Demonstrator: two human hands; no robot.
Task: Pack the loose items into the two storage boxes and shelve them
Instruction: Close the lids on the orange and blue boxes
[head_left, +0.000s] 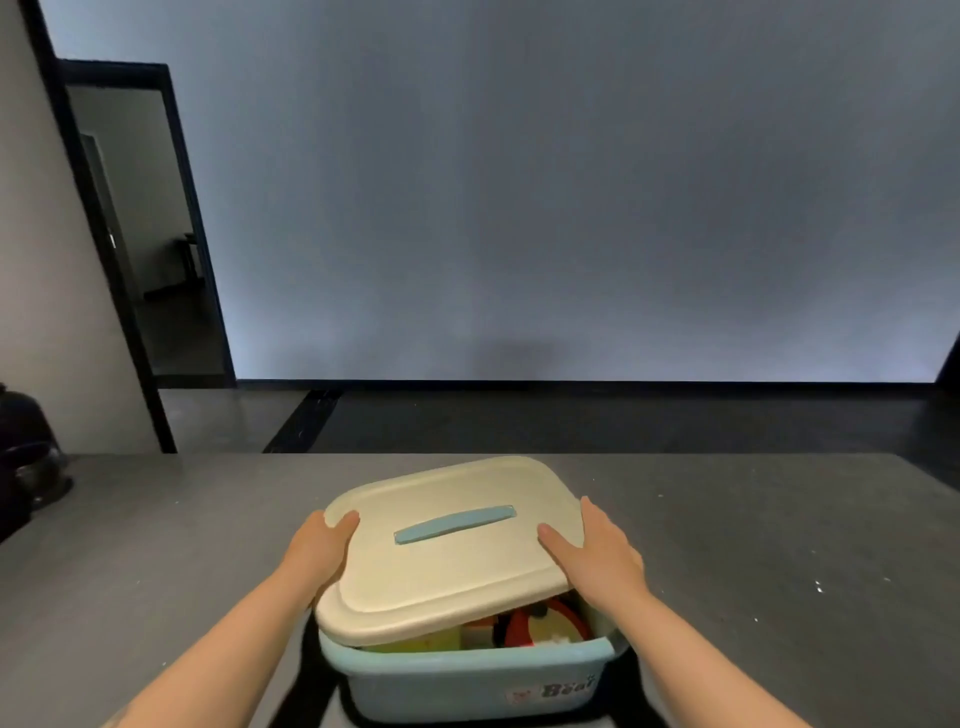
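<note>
Cream lid (447, 545), tilted over my blue box (467, 680), near edge open, gripped at either side by my left hand (317, 545) and right hand (597, 556); grey table (779, 545) bare around; pale wall (571, 182) beyond.

A bare, studio-like room rather than a home. A large blank grey wall (571, 182) fills the far side, meeting a dark floor (623, 421). At the left a black-framed doorway (140, 234) opens onto a dim room. A plain grey table (779, 545) stands in front, with a dark object (26, 447) at its left edge.
</note>
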